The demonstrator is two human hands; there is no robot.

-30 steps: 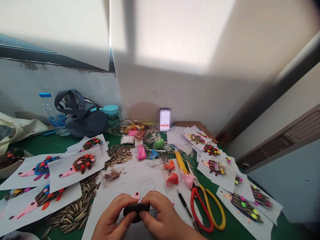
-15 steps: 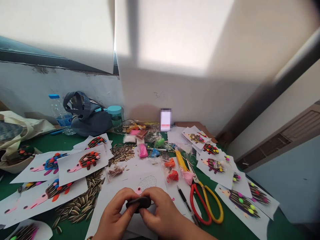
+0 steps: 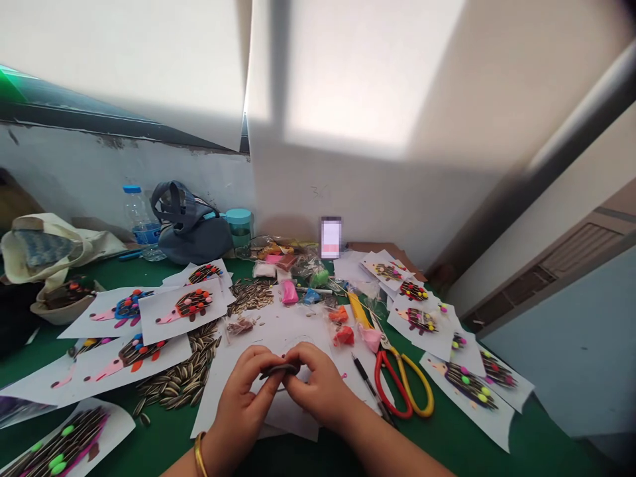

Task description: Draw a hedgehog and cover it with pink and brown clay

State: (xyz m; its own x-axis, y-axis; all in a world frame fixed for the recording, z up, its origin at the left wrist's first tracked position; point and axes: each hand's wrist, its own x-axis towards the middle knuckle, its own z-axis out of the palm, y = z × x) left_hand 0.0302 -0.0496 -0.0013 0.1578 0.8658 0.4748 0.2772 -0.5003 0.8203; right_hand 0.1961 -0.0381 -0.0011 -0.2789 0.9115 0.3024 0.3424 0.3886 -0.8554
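Between the fingertips of both hands is a flattened dark piece of modelling clay [image 3: 279, 371]. My left hand [image 3: 247, 391], with a gold bangle [image 3: 199, 456] at the wrist, pinches its left side. Its right side is pinched by my right hand [image 3: 318, 385]. Below them lies a white sheet of paper [image 3: 278, 331] with a dotted outline, mostly covered by my hands. A pen [image 3: 368, 381] and scissors [image 3: 397, 371] with one red and one yellow handle lie to the right. Striped sunflower seeds [image 3: 186, 368] are heaped on the left.
Hedgehog pictures of seeds and coloured clay lie on the left [image 3: 186, 306] and right [image 3: 467, 384]. Small packets of clay [image 3: 288, 291] cluster behind the sheet. At the back stand a water bottle [image 3: 144, 222], a blue bag [image 3: 193, 232], a teal-lidded jar [image 3: 239, 228] and a phone [image 3: 330, 238].
The view has shifted, so the table's left side shows more. Both hands stay on the dark clay, which now appears flatter and more edge-on. The bangle at my left wrist has come fully into view.
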